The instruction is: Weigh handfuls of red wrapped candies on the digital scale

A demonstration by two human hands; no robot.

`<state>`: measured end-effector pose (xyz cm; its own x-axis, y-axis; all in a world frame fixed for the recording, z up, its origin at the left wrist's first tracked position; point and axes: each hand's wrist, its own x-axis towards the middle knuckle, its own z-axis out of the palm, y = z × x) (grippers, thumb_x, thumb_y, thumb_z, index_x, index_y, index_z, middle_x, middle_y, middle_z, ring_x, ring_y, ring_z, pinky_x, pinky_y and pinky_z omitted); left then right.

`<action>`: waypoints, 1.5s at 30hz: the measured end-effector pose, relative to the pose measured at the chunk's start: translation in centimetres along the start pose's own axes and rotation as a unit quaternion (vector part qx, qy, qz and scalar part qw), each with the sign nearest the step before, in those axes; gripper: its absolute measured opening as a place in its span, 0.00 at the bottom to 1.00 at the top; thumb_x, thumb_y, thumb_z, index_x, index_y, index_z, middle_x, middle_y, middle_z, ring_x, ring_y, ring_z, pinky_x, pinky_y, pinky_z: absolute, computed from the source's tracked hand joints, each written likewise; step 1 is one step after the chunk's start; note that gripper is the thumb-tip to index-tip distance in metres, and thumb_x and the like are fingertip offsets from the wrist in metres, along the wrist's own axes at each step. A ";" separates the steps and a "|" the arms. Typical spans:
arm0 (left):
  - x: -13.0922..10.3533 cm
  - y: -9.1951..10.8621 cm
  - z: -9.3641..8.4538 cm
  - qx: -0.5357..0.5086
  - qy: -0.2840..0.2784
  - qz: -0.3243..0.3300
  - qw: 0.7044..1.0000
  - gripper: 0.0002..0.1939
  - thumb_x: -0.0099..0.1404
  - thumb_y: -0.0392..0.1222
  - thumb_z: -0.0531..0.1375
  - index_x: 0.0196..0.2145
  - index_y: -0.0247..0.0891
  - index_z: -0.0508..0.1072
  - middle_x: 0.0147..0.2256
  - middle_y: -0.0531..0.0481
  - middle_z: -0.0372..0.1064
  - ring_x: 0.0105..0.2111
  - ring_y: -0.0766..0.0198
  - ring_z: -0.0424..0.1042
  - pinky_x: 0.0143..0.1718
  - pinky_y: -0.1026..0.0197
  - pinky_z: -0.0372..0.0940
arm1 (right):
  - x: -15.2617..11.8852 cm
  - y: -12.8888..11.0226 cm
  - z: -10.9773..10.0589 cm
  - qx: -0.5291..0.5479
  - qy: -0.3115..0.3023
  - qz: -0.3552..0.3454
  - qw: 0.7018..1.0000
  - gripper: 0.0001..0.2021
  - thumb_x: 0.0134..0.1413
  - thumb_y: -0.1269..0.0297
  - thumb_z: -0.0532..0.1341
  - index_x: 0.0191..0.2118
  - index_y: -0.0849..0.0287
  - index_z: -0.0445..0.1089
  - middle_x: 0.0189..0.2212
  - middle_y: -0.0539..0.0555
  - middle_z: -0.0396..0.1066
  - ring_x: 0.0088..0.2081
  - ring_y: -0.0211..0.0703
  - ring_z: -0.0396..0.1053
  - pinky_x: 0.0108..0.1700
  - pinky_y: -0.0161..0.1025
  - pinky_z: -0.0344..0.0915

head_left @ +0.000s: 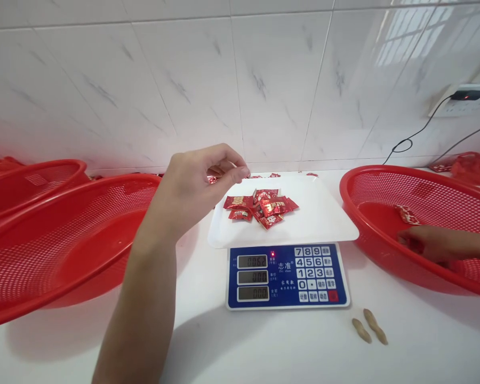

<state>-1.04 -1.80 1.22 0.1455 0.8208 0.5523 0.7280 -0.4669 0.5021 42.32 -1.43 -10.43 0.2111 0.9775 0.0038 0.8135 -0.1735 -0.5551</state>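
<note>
My left hand (200,181) hangs above the left edge of the scale's white tray (320,213), thumb and index fingertips nearly together. A bit of red wrapper shows beneath its fingers; whether it is held or lies behind, I cannot make out. Several small red candy packets (274,205) with gold and white print lie piled on the tray. Below it is the blue electronic scale panel (288,277) with lit displays. My right hand (420,242) reaches into the right red basket (368,186), its fingers curled and partly hidden, close to a red-and-white packet (408,215).
Large red mesh baskets (84,213) stand on the left. Two unshelled peanuts (370,326) lie on the white counter (264,346) before the scale. Loose red packets (274,175) lie along the tiled wall. A plugged-in cable (408,141) runs down from a power strip (464,101).
</note>
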 end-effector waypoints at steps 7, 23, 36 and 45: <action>0.1 0.0 0.0 0.004 -0.012 -0.003 1.000 0.05 0.66 0.41 0.63 0.32 0.44 0.78 0.28 0.55 0.76 0.33 0.65 0.74 0.36 0.64 0.67 | 2.9 -6.6 -5.9 -0.055 -0.148 0.041 0.987 0.11 0.50 0.80 0.67 0.21 0.59 0.76 0.14 0.52 0.70 0.14 0.35 0.65 0.19 0.36 0.54; -0.5 1.6 1.6 -0.100 -0.101 0.034 0.989 0.11 0.68 0.52 0.64 0.45 0.46 0.79 0.37 0.56 0.81 0.38 0.66 0.78 0.40 0.67 0.70 | -5.7 -20.3 -0.1 0.384 0.133 -0.233 0.884 0.08 0.54 0.66 0.70 0.28 0.58 0.72 0.20 0.45 0.68 0.17 0.28 0.58 0.16 0.30 0.53; -0.2 1.6 4.0 -0.146 -0.131 0.014 0.980 0.02 0.67 0.38 0.63 0.36 0.40 0.77 0.33 0.54 0.80 0.34 0.65 0.78 0.35 0.66 0.71 | -3.0 -20.0 4.5 0.386 -0.063 -0.240 0.888 0.13 0.51 0.58 0.71 0.28 0.59 0.69 0.23 0.48 0.69 0.19 0.30 0.58 0.15 0.30 0.49; 0.2 1.1 3.2 -0.088 -0.112 0.038 0.989 0.03 0.66 0.39 0.62 0.36 0.40 0.76 0.32 0.52 0.79 0.32 0.63 0.77 0.32 0.64 0.70 | -2.5 -20.0 6.0 0.517 -0.185 -0.172 0.818 0.15 0.54 0.55 0.71 0.34 0.59 0.68 0.32 0.50 0.70 0.28 0.33 0.67 0.18 0.29 0.62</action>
<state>1.95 -1.15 -0.26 0.3544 0.8237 0.4426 0.5840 -0.5647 0.5832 22.30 0.30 -4.33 -0.2686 0.9494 0.1628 -0.1441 0.1275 -0.9813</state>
